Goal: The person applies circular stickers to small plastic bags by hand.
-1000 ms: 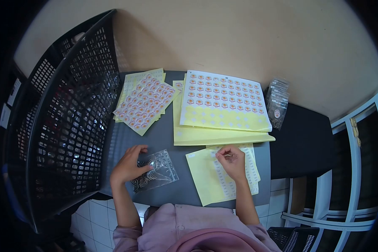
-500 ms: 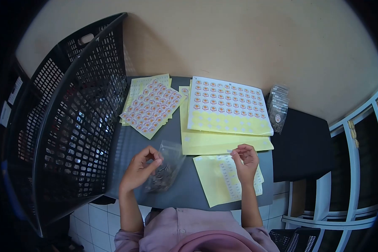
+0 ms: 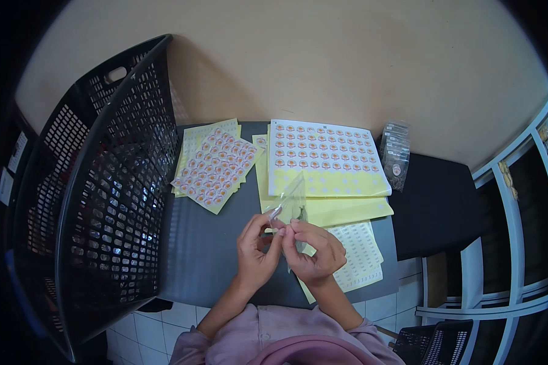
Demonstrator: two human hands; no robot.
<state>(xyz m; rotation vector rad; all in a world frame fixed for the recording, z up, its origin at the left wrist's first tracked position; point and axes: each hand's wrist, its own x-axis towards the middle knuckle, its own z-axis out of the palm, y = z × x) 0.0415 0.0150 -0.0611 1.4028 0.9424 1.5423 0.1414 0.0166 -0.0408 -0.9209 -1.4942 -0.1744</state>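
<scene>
A clear plastic bag [image 3: 294, 193] with dark contents is raised over the table, in front of the yellow sheets. My left hand [image 3: 257, 254] pinches it from the left, thumb and fingers closed. On the other side my right hand [image 3: 318, 252] is closed too, its fingertips pressed against the bag close to the left thumb. Fingers cover the lower part of the bag, and any small label between them is hidden. Beneath and right of my right hand lies a yellow sheet of small printed labels [image 3: 360, 258].
A sheet of round orange stickers [image 3: 216, 167] lies at the back left, beside a larger partly used sticker sheet [image 3: 326, 146]. Packed clear bags [image 3: 397, 159] stand at the back right. A tall black crate [image 3: 112, 201] borders the left; a white shelf frame [image 3: 517, 225] stands right.
My left hand has lifted the bag from the table and moved right. My right hand, which held a small pale label over the sheets, has come left to meet it at the bag.
</scene>
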